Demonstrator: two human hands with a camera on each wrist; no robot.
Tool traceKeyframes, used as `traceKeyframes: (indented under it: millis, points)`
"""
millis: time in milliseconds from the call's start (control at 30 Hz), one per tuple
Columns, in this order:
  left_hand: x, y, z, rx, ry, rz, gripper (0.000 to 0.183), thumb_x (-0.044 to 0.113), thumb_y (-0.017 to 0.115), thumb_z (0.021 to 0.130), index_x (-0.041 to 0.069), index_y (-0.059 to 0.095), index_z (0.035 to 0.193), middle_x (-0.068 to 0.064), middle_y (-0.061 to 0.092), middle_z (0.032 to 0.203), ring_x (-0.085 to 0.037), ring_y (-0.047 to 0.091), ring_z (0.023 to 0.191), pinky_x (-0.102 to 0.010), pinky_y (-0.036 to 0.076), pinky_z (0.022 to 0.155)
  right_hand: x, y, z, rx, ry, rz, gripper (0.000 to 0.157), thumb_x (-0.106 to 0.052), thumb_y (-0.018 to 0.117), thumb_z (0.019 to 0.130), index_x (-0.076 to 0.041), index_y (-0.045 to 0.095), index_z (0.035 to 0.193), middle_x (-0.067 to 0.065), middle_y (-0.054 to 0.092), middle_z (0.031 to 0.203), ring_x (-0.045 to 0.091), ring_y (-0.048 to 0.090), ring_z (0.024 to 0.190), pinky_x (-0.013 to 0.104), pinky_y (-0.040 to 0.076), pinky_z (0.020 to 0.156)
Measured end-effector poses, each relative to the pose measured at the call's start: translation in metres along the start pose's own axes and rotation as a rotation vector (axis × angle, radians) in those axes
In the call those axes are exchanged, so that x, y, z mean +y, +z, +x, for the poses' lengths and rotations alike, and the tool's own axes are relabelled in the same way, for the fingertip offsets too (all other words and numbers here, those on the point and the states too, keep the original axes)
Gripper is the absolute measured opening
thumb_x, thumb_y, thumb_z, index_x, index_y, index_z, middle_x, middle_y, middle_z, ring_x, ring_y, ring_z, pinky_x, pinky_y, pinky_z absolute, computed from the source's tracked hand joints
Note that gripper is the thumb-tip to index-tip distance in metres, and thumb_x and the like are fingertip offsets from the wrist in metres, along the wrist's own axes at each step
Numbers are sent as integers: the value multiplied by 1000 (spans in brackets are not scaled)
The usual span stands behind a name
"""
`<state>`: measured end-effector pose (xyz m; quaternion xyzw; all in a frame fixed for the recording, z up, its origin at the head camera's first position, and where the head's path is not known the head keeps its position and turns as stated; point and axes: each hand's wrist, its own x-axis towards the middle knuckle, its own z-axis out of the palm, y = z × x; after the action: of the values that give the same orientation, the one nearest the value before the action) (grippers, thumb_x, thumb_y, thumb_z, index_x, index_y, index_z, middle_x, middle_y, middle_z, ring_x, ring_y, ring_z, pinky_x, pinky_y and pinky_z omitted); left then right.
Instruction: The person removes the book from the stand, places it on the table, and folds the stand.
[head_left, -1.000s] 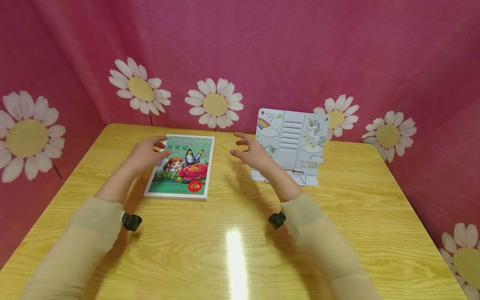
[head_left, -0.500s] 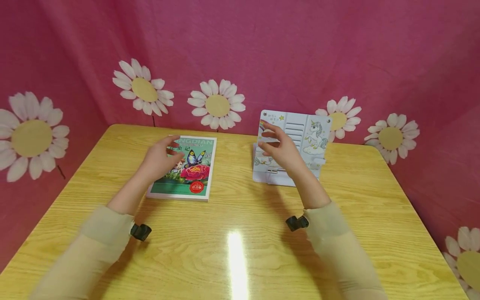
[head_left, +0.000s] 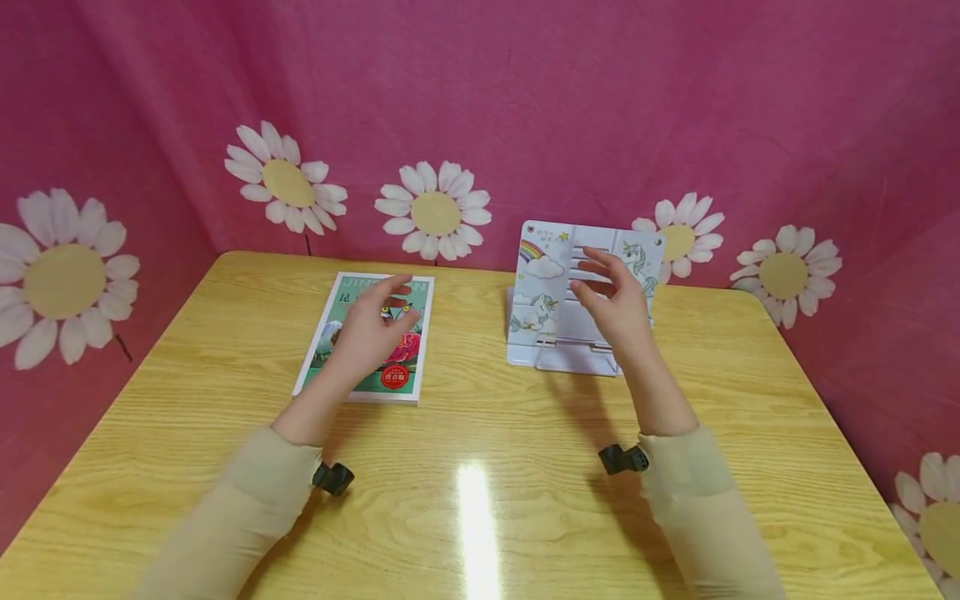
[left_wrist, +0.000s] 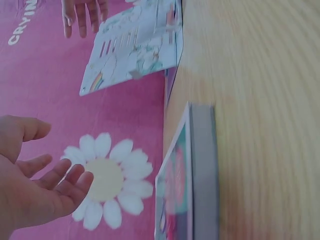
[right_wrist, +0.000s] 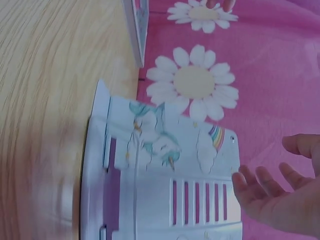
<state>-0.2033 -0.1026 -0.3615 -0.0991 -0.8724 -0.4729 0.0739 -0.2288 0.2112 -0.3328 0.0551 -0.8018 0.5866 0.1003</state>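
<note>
A thick green book (head_left: 405, 385) with a butterfly and a red flower on its cover lies flat on the left of the table. Above it hovers my left hand (head_left: 367, 329), fingers loosely bent and apart, holding nothing; it hides part of the cover. A white book stand (head_left: 536, 287) with unicorns and a rainbow stands upright at the back right, slotted in the middle. My right hand (head_left: 618, 308) is in the air in front of the stand, fingers spread and relaxed, covering its right part. In the right wrist view that hand (right_wrist: 285, 195) holds nothing.
The wooden table (head_left: 420, 483) carries both things, with a bright light reflection near its front. A pink curtain (head_left: 525, 108) printed with white daisies hangs behind the table and along its sides.
Both hands have moved to the right: the left from the book's left edge to over its middle, the right from the stand's left side to its right part. Book and stand have stayed put.
</note>
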Motion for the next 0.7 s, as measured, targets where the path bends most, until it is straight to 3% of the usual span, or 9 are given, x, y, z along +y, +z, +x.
traceKeyframes:
  millis: [200,400,533,700]
  points:
    - [7,23,2,24,27,-86,52,15,65,89,11,47,138,-10,53,128,-26,53,112,-39,52,86,11,-15,-2,107,1,-35,48,-7,62,89,-7,49,135,20,55,126,26,58,104,14,49,77]
    - [10,43,8,52,99,-148,49,14,65,89,11,49,135,-11,55,125,-26,54,111,-43,50,86,26,-24,-1,226,19,-28,46,-5,62,88,-6,52,132,20,56,123,19,57,99,14,48,75]
    - [11,60,13,67,135,-173,47,11,65,88,8,51,133,-13,57,122,-27,55,110,-43,51,84,35,-31,2,287,60,-54,45,-5,63,87,-7,54,131,18,58,121,16,56,92,12,47,73]
    - [12,81,17,58,131,-195,47,8,66,87,6,52,131,-14,57,122,-27,56,109,-41,52,82,45,-37,4,323,139,-110,48,-8,65,86,-11,53,133,15,58,123,12,56,87,11,46,72]
